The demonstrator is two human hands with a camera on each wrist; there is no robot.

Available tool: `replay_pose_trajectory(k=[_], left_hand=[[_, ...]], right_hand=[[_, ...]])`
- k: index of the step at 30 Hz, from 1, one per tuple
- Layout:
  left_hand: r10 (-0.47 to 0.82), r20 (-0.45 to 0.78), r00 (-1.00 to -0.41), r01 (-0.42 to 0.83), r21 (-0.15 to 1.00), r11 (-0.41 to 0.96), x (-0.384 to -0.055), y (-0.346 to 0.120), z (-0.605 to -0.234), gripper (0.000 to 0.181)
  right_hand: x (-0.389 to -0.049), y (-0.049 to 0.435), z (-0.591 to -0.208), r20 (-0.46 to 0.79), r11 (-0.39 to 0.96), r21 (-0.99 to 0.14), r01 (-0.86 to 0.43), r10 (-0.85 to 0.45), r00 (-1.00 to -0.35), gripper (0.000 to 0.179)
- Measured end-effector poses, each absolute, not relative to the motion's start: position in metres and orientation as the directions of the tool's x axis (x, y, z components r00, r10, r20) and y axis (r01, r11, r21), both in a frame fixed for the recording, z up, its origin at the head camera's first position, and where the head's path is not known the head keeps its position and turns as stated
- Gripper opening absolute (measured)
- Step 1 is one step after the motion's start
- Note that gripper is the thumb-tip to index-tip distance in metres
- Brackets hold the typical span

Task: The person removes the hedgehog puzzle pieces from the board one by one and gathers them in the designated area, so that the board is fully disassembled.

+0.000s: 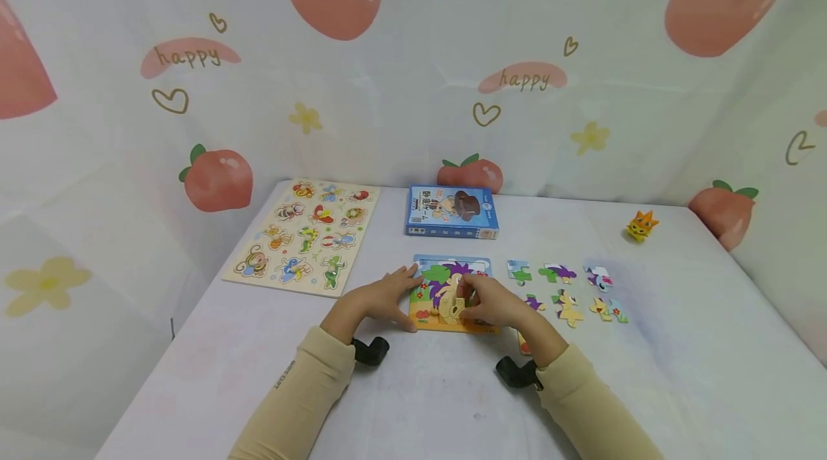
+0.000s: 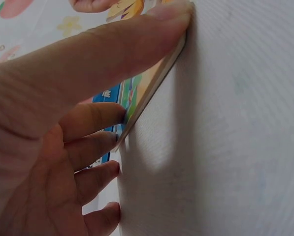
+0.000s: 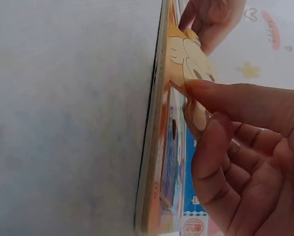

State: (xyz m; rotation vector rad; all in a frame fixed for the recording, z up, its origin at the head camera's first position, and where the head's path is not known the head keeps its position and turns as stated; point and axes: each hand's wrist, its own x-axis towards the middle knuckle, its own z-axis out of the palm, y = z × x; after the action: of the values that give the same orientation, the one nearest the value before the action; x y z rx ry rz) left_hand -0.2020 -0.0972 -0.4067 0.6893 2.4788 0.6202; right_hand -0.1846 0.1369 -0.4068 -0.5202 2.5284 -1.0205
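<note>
A small jigsaw board [image 1: 452, 257] with a purple-haired cartoon animal lies flat on the table. My left hand [image 1: 381, 298] rests along its left side, fingers extended toward the far left corner. In the left wrist view, that hand's thumb [image 2: 132, 46] presses on the near edge. My right hand [image 1: 494, 302] pinches a cream jigsaw piece [image 1: 451, 309] between thumb and forefinger, over the lower middle of the board. The right wrist view shows this piece [image 3: 192, 59] tilted above the board; whether its far end touches the board, I cannot tell.
Several loose jigsaw pieces [image 1: 568, 307] lie right of the board, one partly behind my right wrist. A blue box [image 1: 452, 211] stands behind the board. An insect picture board [image 1: 304, 234] lies back left. A small orange-yellow toy figure [image 1: 641, 226] stands back right.
</note>
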Motion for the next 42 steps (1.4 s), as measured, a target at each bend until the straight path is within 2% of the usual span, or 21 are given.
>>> replay_pose_trajectory(k=[10, 42], left_hand=[[0.562, -0.335, -0.756, 0.341, 0.532, 0.775, -0.202, -0.097, -0.408, 0.088], [0.56, -0.329, -0.761, 0.351, 0.517, 0.781, -0.2, -0.098, -0.409, 0.088]], right_hand=[[-0.182, 0.143, -0.408, -0.21, 0.613, -0.769, -0.18, -0.509, -0.835, 0.019], [-0.136, 0.227, -0.399, -0.225, 0.531, -0.847, -0.031, -0.411, -0.884, 0.028]])
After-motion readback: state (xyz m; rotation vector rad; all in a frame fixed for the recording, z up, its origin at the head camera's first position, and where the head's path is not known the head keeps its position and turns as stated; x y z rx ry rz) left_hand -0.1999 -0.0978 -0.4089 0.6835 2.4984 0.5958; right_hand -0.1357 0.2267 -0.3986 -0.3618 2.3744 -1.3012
